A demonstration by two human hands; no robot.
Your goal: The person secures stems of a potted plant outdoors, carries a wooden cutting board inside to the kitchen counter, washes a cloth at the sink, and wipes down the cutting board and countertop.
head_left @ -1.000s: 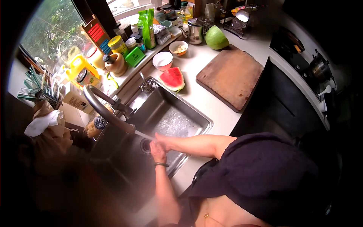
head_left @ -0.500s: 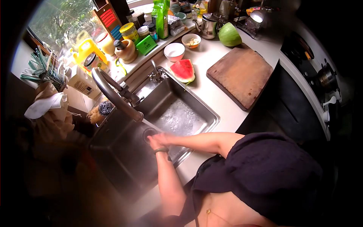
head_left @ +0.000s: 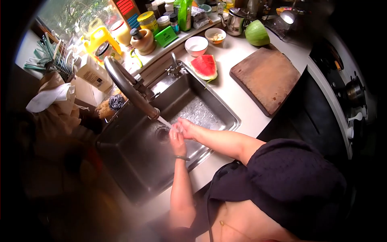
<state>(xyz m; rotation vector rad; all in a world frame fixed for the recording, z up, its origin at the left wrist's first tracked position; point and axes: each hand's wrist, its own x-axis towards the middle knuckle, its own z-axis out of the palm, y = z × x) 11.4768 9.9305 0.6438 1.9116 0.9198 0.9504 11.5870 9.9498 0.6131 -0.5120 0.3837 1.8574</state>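
Observation:
My left hand (head_left: pixel 176 138), with a dark bracelet on the wrist, is under the kitchen tap (head_left: pixel 152 114). Its fingers are stretched upward and loosely curved. My right hand (head_left: pixel 186 128) meets it from the right, fingers curved, and the two touch at the fingertips. A stream of water (head_left: pixel 164 122) runs from the spout onto both hands. I see no object in either hand, though splashing water blurs the fingers. Below them is the stainless steel sink (head_left: pixel 133 169), wet at the bottom, with its drain (head_left: pixel 163 134) just left of my hands.
A watermelon wedge (head_left: pixel 204 67) lies on the counter beside the sink. Behind it are a white bowl (head_left: pixel 196 46) and a bowl with pale pieces (head_left: pixel 215 35). A wooden cutting board (head_left: pixel 266 76), a green melon piece (head_left: pixel 257 33) and a metal kettle (head_left: pixel 235 22) stand farther right.
Both hands have moved up and slightly right, nearer the spout. They were clasped and blurred over the drain; now they are cupped together in the stream. The camera view has shifted slightly.

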